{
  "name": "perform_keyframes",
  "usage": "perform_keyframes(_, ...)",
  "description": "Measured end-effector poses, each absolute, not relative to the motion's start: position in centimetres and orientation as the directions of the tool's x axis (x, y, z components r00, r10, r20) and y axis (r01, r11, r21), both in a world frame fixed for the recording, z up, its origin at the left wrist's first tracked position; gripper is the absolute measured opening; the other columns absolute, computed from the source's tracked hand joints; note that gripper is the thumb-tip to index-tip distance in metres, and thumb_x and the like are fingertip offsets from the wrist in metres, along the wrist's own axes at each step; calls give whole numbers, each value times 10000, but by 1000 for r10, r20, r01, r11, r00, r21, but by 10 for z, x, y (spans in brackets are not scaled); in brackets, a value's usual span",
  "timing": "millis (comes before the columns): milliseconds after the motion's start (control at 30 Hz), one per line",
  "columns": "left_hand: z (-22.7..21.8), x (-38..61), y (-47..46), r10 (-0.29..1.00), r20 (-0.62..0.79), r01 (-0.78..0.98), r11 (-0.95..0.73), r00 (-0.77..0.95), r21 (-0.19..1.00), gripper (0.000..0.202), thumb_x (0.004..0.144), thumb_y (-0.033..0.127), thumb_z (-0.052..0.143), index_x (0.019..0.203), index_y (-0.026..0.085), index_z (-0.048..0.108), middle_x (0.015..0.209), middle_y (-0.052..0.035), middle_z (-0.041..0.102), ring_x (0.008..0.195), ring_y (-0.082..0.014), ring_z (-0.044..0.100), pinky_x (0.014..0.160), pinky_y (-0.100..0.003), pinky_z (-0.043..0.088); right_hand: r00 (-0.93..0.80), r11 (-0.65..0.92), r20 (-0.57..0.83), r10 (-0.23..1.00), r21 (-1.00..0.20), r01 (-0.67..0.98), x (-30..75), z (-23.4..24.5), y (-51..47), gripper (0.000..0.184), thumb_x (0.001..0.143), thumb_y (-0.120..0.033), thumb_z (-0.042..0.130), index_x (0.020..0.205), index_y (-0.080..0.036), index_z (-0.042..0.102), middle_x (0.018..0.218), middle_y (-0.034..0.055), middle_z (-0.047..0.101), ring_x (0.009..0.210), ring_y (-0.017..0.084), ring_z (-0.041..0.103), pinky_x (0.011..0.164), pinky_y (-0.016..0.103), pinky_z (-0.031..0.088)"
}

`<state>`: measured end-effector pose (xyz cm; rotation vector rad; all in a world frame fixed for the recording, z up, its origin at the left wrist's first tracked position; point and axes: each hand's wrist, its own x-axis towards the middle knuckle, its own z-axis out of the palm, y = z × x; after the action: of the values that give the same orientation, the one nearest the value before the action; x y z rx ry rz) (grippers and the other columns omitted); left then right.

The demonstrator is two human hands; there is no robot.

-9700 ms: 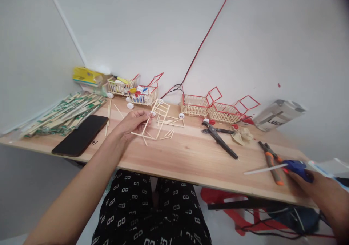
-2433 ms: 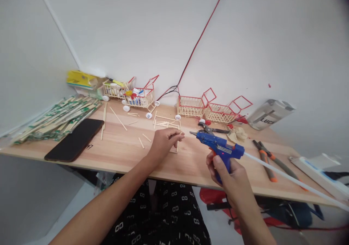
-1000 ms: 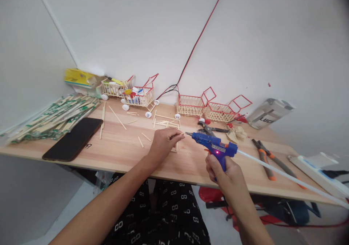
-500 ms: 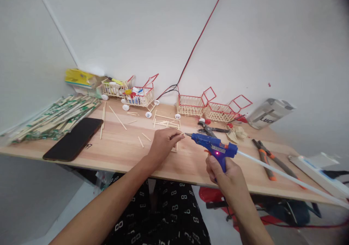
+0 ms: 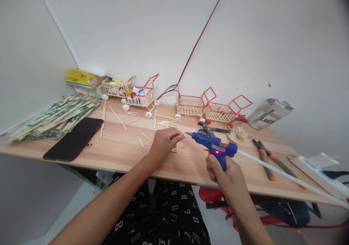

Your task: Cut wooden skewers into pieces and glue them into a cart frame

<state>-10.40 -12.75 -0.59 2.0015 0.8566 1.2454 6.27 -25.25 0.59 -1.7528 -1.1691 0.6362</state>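
My right hand (image 5: 227,172) is wrapped round the handle of a blue glue gun (image 5: 208,142), whose small light glows red. A long pale glue stick (image 5: 283,177) runs out of its back end to the right. The nozzle points left, close to the fingertips of my left hand (image 5: 165,142). Thumb and fingers of that hand are pinched on a small piece of wooden stick (image 5: 182,133), mostly hidden by the fingers. Just behind the left hand lies a flat frame of wooden sticks (image 5: 166,117), partly covered by it.
Miniature stick carts (image 5: 139,97) and stick baskets (image 5: 191,105) line the wall. Wrapped chopsticks (image 5: 57,117) and a black phone (image 5: 73,139) lie left. Cutters (image 5: 208,128), orange-handled pliers (image 5: 265,161) and a tin (image 5: 269,114) stand or lie right. Loose stick pieces (image 5: 117,117) are scattered about.
The glue gun's nozzle has shifted very slightly up, still close to my left fingertips. Both hands otherwise keep nearly the same position and grip.
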Motion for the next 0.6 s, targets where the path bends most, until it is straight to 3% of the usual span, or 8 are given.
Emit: perform_keyframes(600, -6, -104, -128, 788, 504, 202, -590, 353, 781, 168, 832, 240, 649, 678, 181, 676, 577, 34, 622, 597, -110, 574, 607, -219, 407, 441, -172, 77, 894, -851, 497, 67, 3, -252, 488, 781, -666, 531, 693, -186, 527, 546, 9, 544, 496, 138, 472, 491, 263, 380)
